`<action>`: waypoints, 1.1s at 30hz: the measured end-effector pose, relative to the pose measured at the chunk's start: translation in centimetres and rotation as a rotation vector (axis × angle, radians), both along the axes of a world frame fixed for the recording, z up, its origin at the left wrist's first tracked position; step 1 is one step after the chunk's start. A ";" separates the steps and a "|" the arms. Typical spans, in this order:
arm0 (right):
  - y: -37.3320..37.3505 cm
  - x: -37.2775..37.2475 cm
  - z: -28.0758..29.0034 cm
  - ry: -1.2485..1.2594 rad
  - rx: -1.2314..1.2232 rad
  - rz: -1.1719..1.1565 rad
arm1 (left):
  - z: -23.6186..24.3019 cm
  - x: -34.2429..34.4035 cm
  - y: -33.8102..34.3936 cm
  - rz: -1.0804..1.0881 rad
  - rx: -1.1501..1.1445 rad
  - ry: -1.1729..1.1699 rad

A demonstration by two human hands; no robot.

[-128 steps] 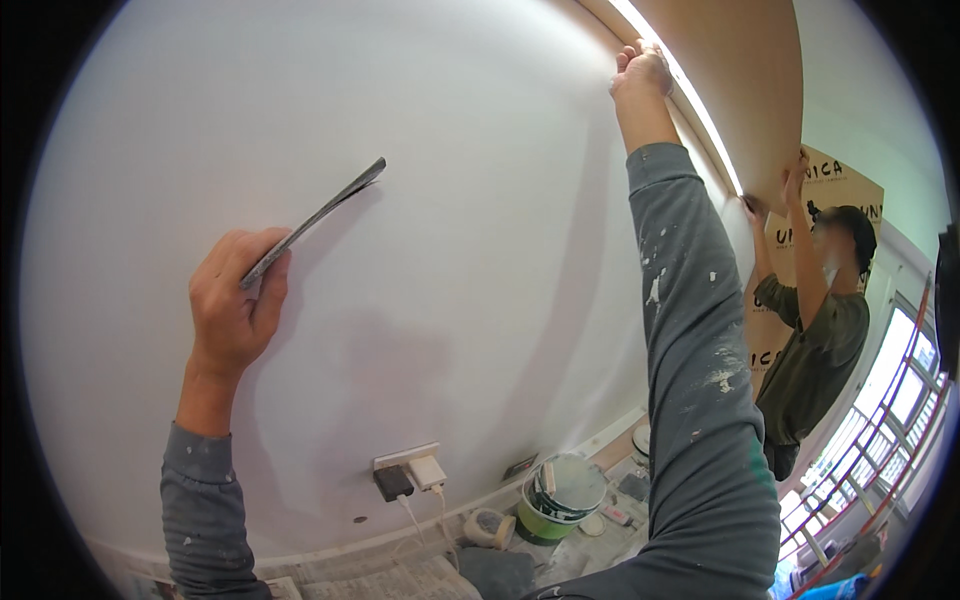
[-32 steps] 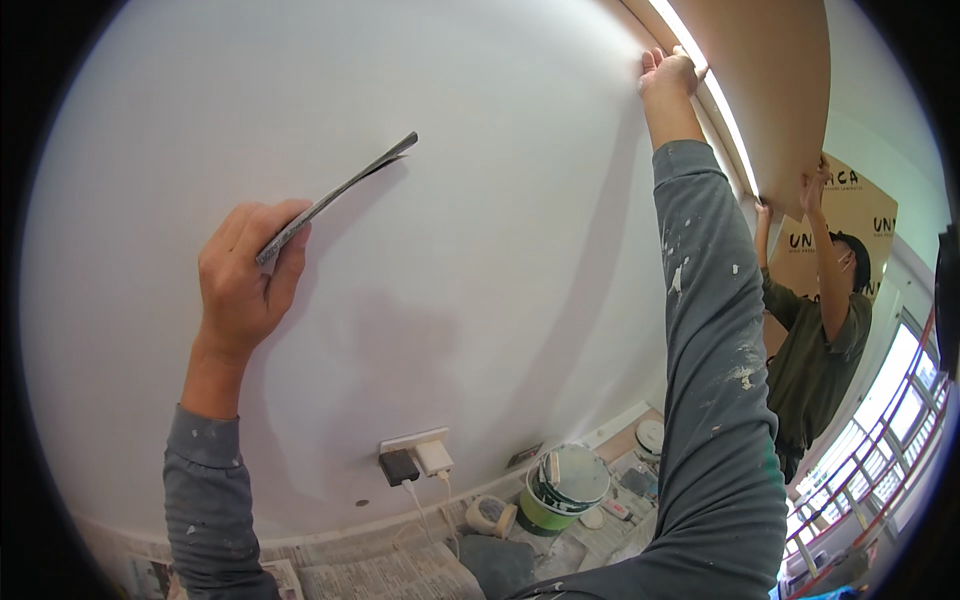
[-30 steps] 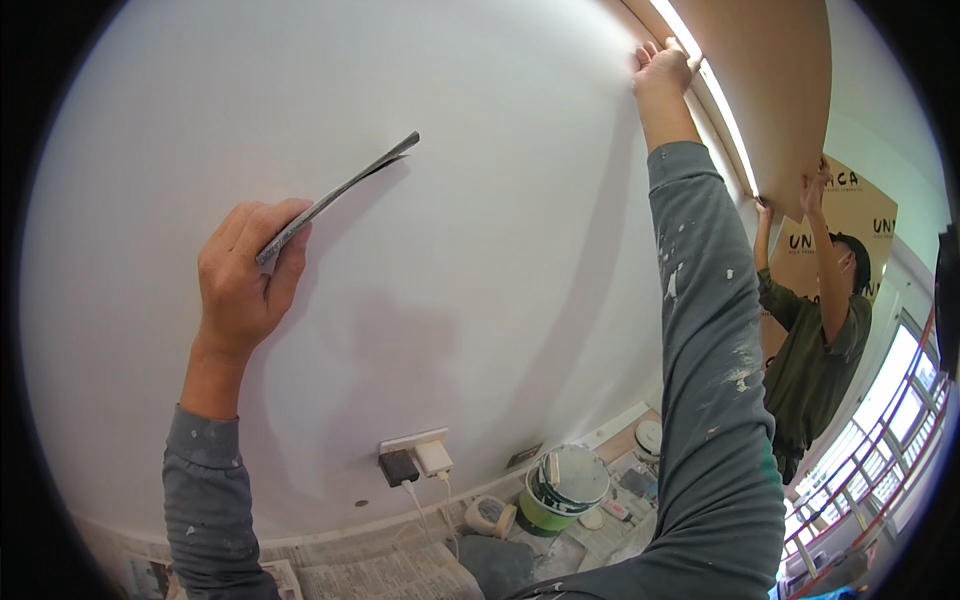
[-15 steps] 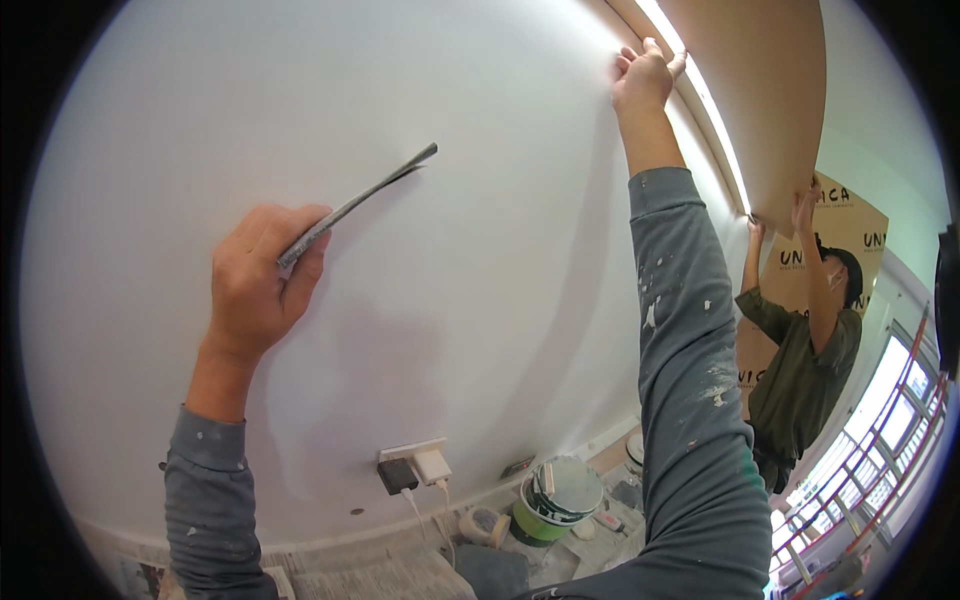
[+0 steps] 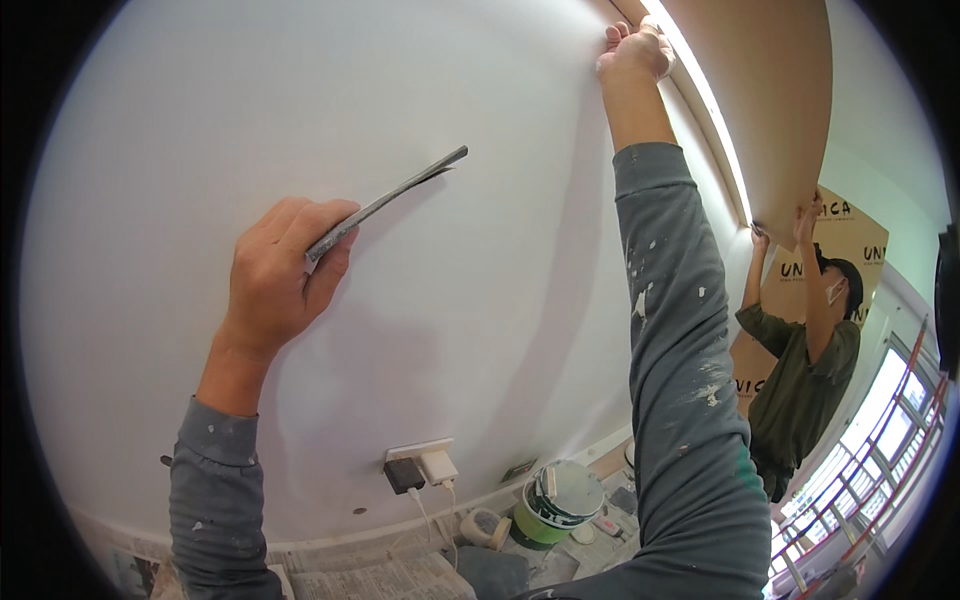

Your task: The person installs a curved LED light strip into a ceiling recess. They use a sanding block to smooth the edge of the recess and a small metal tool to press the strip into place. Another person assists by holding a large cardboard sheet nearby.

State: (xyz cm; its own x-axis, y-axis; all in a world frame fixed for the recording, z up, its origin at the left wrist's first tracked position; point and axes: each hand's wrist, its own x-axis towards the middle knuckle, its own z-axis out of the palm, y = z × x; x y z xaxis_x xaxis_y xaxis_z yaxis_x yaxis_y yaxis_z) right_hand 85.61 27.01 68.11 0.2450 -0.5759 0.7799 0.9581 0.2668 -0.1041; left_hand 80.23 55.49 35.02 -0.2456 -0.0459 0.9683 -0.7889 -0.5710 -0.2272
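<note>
Your left hand is gripping a thin, dark grey folded sheet, and it is closed on the sheet's lower end. Your fingers are pressing from above and your thumb is sitting below, so the sheet is lying pinched between them. Most of it is sticking out past your grip, pointing up and to the right, in front of the smooth white wall. At its far tip, the layers are coming apart a little. Your right hand is reaching high, well apart from the sheet, with its fingers curling beside the long, bright white strip of light. I cannot tell if that hand is holding anything. The big, smooth, light brown board is hanging just right of the light. Another person in a dark green shirt is raising both arms and touching the board's far end. Low on the wall, a black square plug and a white square plug are sitting side by side. A round green bucket is standing near them, down below.
</note>
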 end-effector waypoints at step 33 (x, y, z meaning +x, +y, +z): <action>-7.8 4.7 4.5 -0.006 -0.088 -1.247 | 0.0 -0.3 0.2 -0.002 -0.010 0.013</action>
State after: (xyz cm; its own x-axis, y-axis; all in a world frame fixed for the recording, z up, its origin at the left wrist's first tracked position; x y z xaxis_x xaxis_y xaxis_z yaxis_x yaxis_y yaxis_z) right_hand 90.33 19.26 72.64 -0.4338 -0.3589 0.8265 0.5534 -0.8300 -0.0699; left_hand 79.91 55.68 34.97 -0.2329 -0.0355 0.9719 -0.7928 -0.5718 -0.2109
